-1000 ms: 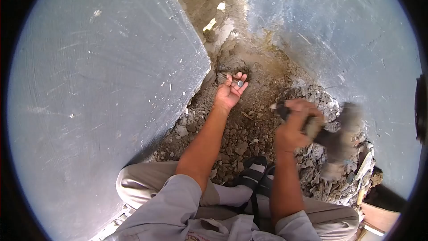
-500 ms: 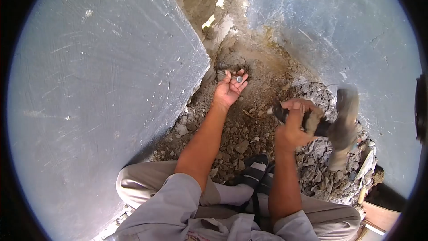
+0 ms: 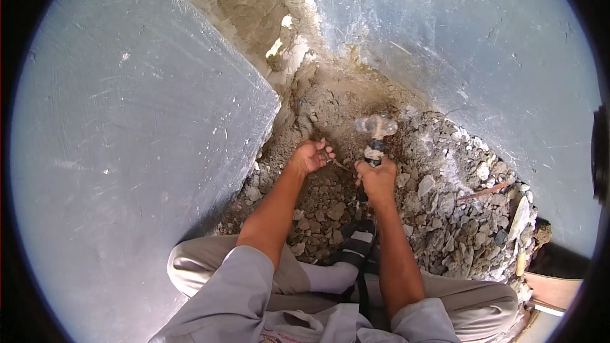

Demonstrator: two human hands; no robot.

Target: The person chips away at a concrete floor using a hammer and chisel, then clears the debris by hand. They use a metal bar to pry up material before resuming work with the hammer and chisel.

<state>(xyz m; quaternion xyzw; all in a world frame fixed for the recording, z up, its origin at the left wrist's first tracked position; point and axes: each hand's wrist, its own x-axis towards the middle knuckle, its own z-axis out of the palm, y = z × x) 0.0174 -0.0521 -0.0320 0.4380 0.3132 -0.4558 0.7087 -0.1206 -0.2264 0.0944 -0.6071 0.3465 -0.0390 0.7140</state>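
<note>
Head view: right hand (image 3: 377, 179) fisted around hammer (image 3: 376, 129); left hand (image 3: 311, 155) curled shut over rubble (image 3: 445, 216).

Hammer (image 3: 375, 136): dark handle, pale grey head, head smeared by motion blur. Handle clasped at lower part in right grip (image 3: 377, 180). Shaft points away from person, head at far end, poised over loose rubble (image 3: 445, 216) and dirt. Left grip (image 3: 311, 155): fist closed, near hammer handle but apart from it. Contents hidden; only thin dark tip shows at fingers, too small to identify.
</note>
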